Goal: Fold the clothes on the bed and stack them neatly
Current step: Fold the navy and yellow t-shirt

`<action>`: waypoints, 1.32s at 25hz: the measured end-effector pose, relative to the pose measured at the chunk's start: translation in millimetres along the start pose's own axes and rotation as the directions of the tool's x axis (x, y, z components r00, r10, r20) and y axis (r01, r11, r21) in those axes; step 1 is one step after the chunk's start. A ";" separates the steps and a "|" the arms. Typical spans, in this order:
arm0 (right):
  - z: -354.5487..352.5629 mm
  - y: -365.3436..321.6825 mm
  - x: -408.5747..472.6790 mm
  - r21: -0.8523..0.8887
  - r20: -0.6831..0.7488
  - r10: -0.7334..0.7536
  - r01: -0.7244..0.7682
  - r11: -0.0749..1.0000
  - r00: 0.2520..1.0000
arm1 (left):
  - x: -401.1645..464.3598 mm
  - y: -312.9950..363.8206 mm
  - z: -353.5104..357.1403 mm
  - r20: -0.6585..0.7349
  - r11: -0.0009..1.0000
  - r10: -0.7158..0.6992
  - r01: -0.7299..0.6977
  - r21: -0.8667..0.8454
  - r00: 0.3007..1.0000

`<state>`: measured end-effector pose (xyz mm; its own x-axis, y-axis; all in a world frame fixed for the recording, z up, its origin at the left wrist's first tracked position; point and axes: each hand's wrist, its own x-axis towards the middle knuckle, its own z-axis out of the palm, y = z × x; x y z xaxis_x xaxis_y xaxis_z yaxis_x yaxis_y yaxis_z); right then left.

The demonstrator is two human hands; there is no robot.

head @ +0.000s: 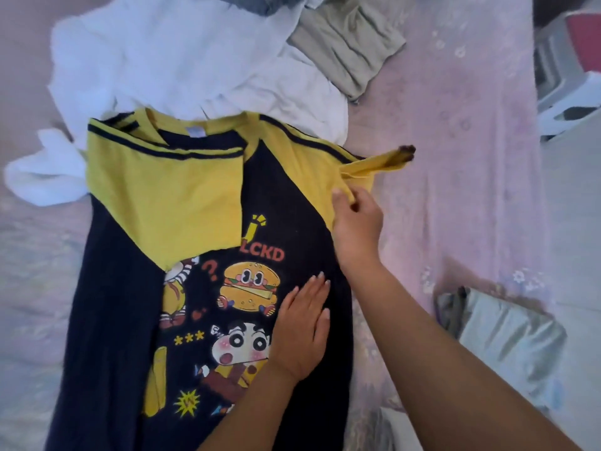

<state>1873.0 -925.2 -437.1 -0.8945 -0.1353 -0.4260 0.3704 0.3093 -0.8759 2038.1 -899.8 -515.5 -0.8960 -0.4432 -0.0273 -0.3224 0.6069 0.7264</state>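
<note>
A navy T-shirt (279, 222) with yellow sleeves and cartoon prints lies face up on the bed, its collar toward the far side. Its left sleeve (162, 196) is folded inward across the chest. My left hand (300, 327) presses flat on the printed front, fingers straight. My right hand (356, 216) pinches the yellow right sleeve (374, 167) near the armpit, and the sleeve end sticks out to the right over the bedsheet.
A heap of white clothes (182, 60) lies beyond the collar, with an olive garment (351, 50) to its right and denim at the top edge. The pink bedsheet (461, 157) spreads to the right. A folded pale item (507, 340) sits at the bed's right edge.
</note>
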 end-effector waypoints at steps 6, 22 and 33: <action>93.7 25.8 -54.5 -0.283 0.527 -0.342 0.540 0.793 0.778 | 101.9 -53.8 -127.9 0.068 0.220 -0.762 0.356 -0.908 0.644; 84.5 -21.7 90.1 -0.719 0.545 -0.235 0.593 0.362 0.805 | 140.1 -119.0 -175.8 -0.029 0.463 -0.837 0.677 -0.572 0.547; 93.9 -48.3 129.2 -0.893 0.407 -0.197 0.434 0.119 0.892 | 151.3 -132.9 -191.0 -0.175 0.771 -0.625 0.567 -0.292 0.760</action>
<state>1763.0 -1046.0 -471.1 -0.7690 -0.5645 -0.2999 -0.5675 0.8189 -0.0862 2003.7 -1173.6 -485.0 -0.4264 -0.8319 -0.3551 -0.6668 0.0239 0.7448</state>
